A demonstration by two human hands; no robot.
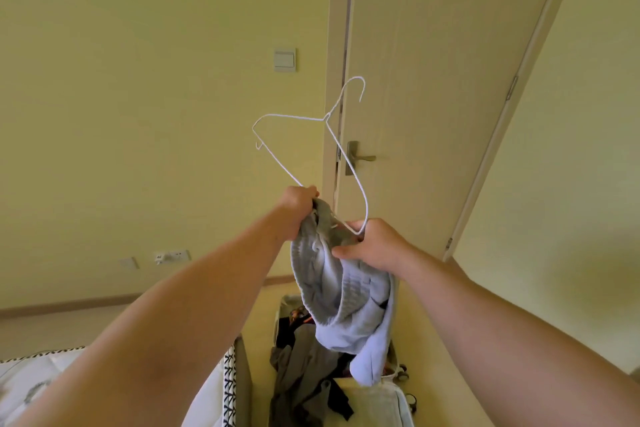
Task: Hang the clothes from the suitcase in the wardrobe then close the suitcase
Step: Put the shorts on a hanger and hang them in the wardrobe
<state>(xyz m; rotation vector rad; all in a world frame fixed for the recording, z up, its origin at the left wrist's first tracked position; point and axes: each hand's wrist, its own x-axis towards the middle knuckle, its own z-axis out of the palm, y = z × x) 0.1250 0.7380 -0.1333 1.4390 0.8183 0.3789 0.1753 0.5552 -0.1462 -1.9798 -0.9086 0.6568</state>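
Head view: both forearms reach up from the lower corners to the middle of the frame, holding a garment over the luggage.
Left hand [299, 199]: grip closed round the lower wire of a white hanger [326, 118], with the edge of the sweater [332, 288] bunched in the same fist.
Right hand [370, 246]: just right of and below the left, grip clamped on a fold of the sweater; the hanger's lower corner passes by its fingers.
Hanger: tilted, its hook pointing to the upper middle of the frame; most of the wire is bare.
Sweater: pale blue-grey knit, crumpled and dangling below both hands, over the suitcase [377, 402].
Suitcase: lying open at the bottom centre, with dark and grey clothes [304, 357] heaped inside.
Progress: an early or middle stage, by my reading; this sweater is only being threaded onto the hanger.
Left to do: hang it up, hang the remaining clothes, then close the suitcase; the wardrobe is not in view.
Surface: the suitcase appears to sit on the floor, beside a bed [31, 381] with white bedding at the lower left.
Room: yellowish wall [138, 114], a closed door [433, 80] with a door handle [362, 158] right of centre, a light switch [285, 60] above, and a wall socket [172, 256] low on the left.
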